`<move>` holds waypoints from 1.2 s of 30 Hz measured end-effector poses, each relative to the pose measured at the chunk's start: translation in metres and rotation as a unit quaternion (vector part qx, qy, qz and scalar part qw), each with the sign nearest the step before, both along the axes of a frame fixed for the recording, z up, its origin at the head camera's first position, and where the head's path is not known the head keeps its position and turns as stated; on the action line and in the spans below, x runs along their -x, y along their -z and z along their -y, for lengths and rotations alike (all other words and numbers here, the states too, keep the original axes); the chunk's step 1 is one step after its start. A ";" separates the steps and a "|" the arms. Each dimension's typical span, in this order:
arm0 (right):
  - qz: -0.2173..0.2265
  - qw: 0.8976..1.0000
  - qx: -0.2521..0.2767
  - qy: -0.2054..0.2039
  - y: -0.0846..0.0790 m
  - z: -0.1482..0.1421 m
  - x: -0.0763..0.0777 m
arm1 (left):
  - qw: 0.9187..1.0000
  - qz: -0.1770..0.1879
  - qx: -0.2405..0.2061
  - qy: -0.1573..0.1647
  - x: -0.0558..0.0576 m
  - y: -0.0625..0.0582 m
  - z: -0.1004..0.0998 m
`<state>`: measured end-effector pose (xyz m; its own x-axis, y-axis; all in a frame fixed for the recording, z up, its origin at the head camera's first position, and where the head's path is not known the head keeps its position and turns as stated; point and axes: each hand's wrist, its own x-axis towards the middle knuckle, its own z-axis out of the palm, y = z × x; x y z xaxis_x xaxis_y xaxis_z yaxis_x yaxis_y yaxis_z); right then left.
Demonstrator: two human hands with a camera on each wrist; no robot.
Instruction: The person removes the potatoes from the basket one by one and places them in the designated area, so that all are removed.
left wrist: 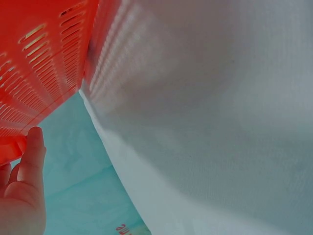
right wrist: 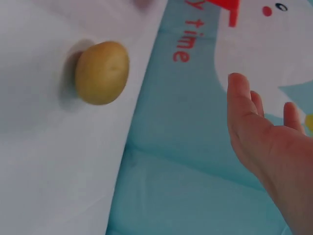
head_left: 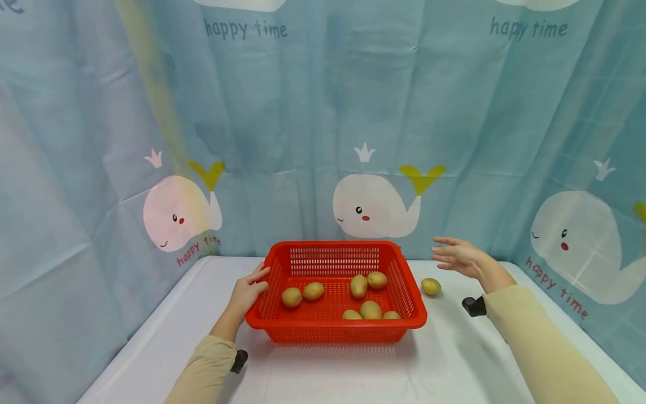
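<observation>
A red perforated plastic basket [head_left: 323, 331] stands on the white table with several potatoes [head_left: 358, 286] on its floor, spread to the left, right and front. My left hand [head_left: 247, 292] holds the basket's left rim. From the left wrist, a finger [left wrist: 33, 152] shows under the rim, against the outer wall; the other fingers are partly hidden. My right hand [head_left: 461, 258] is in the air to the right of the basket, fingers spread and holding nothing. One yellowish potato [head_left: 431, 287] lies on the table between the basket and this hand, also visible in the right wrist view.
The white table [head_left: 323, 376] ends at a blue whale-print curtain [head_left: 282, 207] behind and at both sides. A black wrist device [head_left: 474, 306] sits under the right sleeve, another [head_left: 239, 361] under the left.
</observation>
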<state>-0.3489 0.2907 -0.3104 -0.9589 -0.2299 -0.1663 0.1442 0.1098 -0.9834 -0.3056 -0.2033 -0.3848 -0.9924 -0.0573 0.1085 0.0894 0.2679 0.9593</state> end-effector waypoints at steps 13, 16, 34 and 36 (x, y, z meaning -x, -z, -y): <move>-0.010 0.999 0.000 -0.050 -0.016 0.034 0.009 | 1.000 -0.005 -0.001 0.001 0.002 0.002 0.002; -0.008 0.998 0.000 -0.059 -0.019 0.044 0.012 | 1.000 -0.007 -0.003 0.005 0.002 0.003 0.002; 0.037 0.986 -0.012 -0.165 -0.017 0.103 0.037 | 1.000 -0.006 -0.006 -0.004 0.002 0.004 0.000; 0.038 0.985 -0.019 -0.170 -0.016 0.110 0.040 | 1.000 -0.008 -0.007 -0.004 0.002 0.004 0.000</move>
<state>-0.3884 0.1807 -0.2948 -0.8124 -0.5270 -0.2495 0.1661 0.2010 -0.9654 -0.3079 -0.2033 -0.3892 -0.9900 -0.0676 0.1240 0.1030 0.2553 0.9614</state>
